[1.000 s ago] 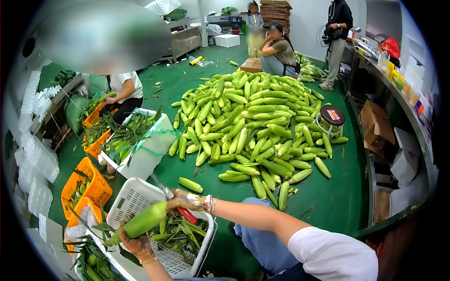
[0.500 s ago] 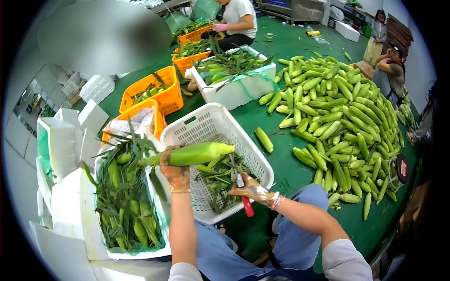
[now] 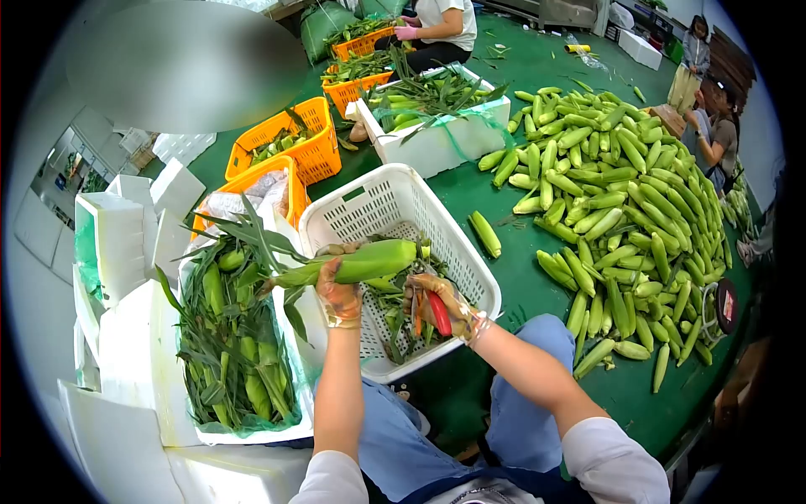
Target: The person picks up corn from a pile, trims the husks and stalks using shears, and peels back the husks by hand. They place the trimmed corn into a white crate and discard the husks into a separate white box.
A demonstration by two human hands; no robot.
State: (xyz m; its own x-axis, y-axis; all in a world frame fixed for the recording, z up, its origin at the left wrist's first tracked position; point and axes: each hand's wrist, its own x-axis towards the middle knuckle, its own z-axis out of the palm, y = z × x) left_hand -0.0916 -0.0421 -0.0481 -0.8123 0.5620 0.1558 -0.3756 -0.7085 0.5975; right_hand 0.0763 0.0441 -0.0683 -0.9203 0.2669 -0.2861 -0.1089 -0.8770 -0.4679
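My left hand (image 3: pixel 340 296) is wrapped round an ear of corn (image 3: pixel 374 260) in its green husk, held level with its tip to the right. Long leaves hang from the stalk end on the left. My right hand (image 3: pixel 443 304) grips red-handled shears (image 3: pixel 439 314) just below the tip of the ear; the blades are mostly hidden. Both hands wear stained, thin gloves. Below them stands a white perforated basket (image 3: pixel 466 265) with husk trimmings (image 3: pixel 393 323) inside.
On my left is a white foam box (image 3: pixel 304 395) of leafy corn. A large pile of corn ears (image 3: pixel 621 202) lies on the green floor to the right, with one loose ear (image 3: pixel 484 234) nearer. Orange crates (image 3: pixel 323 139) and another foam box (image 3: pixel 453 143) stand ahead; other people are beyond.
The ear has moved slightly right and turned in my left hand. My right hand has risen toward its tip, and the shears have turned so the red handle points up.
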